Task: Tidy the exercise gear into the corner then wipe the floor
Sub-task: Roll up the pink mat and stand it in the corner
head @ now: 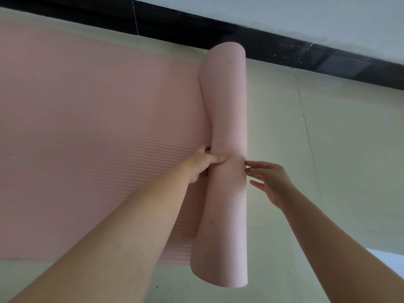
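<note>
Currently rolling pink ribbed foam exercise mat on pale floor. Left hand fingers clamped on rolled section to keep tension; right hand fingers apart, straight, steadying opposite side against unrolling.

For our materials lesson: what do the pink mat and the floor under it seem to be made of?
Pink mat: probably soft foam, matte; fine ribs run across its flat part, and the roll dents where the left hand grips.
Floor: likely hard tile, smooth and pale, with thin joint lines.
</note>
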Demonstrator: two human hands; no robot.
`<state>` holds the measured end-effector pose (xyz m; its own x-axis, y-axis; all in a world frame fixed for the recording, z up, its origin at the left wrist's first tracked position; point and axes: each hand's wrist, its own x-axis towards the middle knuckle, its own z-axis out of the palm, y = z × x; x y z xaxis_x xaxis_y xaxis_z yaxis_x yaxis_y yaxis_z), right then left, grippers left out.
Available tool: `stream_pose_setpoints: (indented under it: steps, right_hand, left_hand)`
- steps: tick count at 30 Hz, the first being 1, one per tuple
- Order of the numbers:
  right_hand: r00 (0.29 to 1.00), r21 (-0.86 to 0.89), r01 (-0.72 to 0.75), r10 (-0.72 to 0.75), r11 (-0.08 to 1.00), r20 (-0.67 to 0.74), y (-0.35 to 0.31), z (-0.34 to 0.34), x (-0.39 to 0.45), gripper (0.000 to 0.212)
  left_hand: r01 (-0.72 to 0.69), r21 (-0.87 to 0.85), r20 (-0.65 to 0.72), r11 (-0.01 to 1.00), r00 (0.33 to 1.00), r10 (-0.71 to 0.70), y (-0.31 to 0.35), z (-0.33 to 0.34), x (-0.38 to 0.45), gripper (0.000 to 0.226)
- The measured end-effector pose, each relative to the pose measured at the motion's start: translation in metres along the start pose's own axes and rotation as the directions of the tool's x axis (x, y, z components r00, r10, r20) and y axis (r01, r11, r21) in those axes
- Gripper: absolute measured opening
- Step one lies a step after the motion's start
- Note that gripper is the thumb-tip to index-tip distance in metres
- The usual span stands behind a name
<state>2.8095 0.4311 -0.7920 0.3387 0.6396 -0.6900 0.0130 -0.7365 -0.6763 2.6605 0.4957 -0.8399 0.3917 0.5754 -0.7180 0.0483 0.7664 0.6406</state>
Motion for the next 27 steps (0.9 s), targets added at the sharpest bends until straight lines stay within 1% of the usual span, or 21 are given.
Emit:
stream_pose_setpoints:
  steps: [2, 5, 7, 8, 9, 10, 12, 14, 15, 16, 17, 18, 20, 22, 24, 26, 27]
  right_hand:
    - [1.0, 0.051, 0.012, -0.012, 0.999, -0.005, -0.001, 0.006, 0.0, 0.033]
    - [0.999, 0.146, -0.024, 0.028, 0.989, -0.021, -0.004, 0.015, 0.001, 0.052]
    - [0.994, 0.199, -0.108, 0.111, 0.974, -0.002, -0.006, 0.026, 0.002, 0.057]
    - [0.987, 0.227, -0.159, 0.158, 0.961, 0.021, -0.007, 0.033, 0.002, 0.054]
    - [0.981, 0.231, -0.196, 0.19, 0.953, 0.048, -0.008, 0.04, 0.0, 0.046]
    - [0.977, 0.189, -0.21, 0.2, 0.959, 0.067, -0.012, 0.046, -0.002, 0.037]
    - [0.986, -0.002, -0.155, 0.154, 0.988, 0.067, -0.019, 0.054, -0.004, 0.022]
    - [0.997, -0.164, -0.054, 0.062, 0.985, 0.045, -0.026, 0.061, -0.004, 0.019]
    - [0.999, -0.198, -0.02, 0.028, 0.98, 0.037, -0.029, 0.065, -0.004, 0.02]
    - [0.999, -0.209, -0.001, 0.008, 0.978, 0.032, -0.031, 0.07, -0.004, 0.023]
    - [1.0, -0.204, 0.003, 0.002, 0.979, 0.027, -0.032, 0.075, -0.005, 0.029]
    - [1.0, -0.194, -0.002, 0.007, 0.981, 0.026, -0.032, 0.08, -0.007, 0.033]
    - [0.999, -0.21, 0.004, 0.003, 0.978, 0.033, -0.03, 0.088, -0.01, 0.033]
    - [0.999, -0.208, -0.006, 0.014, 0.978, 0.035, -0.031, 0.093, -0.013, 0.032]
    - [0.997, -0.164, -0.059, 0.065, 0.985, 0.03, -0.032, 0.094, -0.013, 0.033]
    - [0.99, -0.115, -0.122, 0.129, 0.986, 0.055, -0.033, 0.095, -0.011, 0.034]
    - [0.986, -0.094, -0.145, 0.152, 0.985, 0.07, -0.033, 0.094, -0.01, 0.033]
  left_hand:
    - [-0.003, 0.003, -0.052, 1.0, 0.999, 0.004, 0.0, -0.009, 0.0, 0.06]
    - [-0.019, 0.126, -0.187, 0.992, 0.981, 0.042, -0.004, -0.024, 0.001, 0.061]
    - [0.002, 0.298, -0.311, 0.955, 0.946, 0.095, -0.006, -0.035, -0.001, 0.066]
    - [0.025, 0.406, -0.365, 0.914, 0.921, 0.137, -0.007, -0.04, -0.002, 0.068]
    - [0.052, 0.507, -0.408, 0.86, 0.893, 0.187, -0.007, -0.044, -0.005, 0.068]
    - [0.066, 0.593, -0.43, 0.802, 0.868, 0.247, -0.006, -0.048, -0.008, 0.065]
    - [0.041, 0.711, -0.409, 0.702, 0.837, 0.365, -0.004, -0.054, -0.017, 0.048]
    - [0.01, 0.785, -0.347, 0.62, 0.836, 0.425, -0.002, -0.06, -0.024, 0.026]
    - [0.009, 0.805, -0.329, 0.593, 0.84, 0.432, -0.001, -0.062, -0.025, 0.022]
    - [0.013, 0.809, -0.326, 0.588, 0.842, 0.43, -0.001, -0.066, -0.026, 0.022]
    - [0.015, 0.788, -0.335, 0.616, 0.849, 0.408, -0.001, -0.07, -0.026, 0.024]
    - [0.006, 0.74, -0.345, 0.673, 0.862, 0.371, 0.0, -0.074, -0.027, 0.026]
    - [-0.023, 0.609, -0.336, 0.793, 0.898, 0.284, 0.003, -0.08, -0.031, 0.028]
    - [-0.027, 0.479, -0.302, 0.877, 0.933, 0.194, 0.009, -0.084, -0.04, 0.03]
    - [-0.002, 0.432, -0.243, 0.902, 0.963, 0.119, 0.012, -0.086, -0.049, 0.026]
    - [0.013, 0.477, -0.163, 0.879, 0.984, 0.074, 0.011, -0.087, -0.056, 0.011]
    - [0.008, 0.518, -0.134, 0.855, 0.988, 0.072, 0.009, -0.087, -0.058, 0.023]
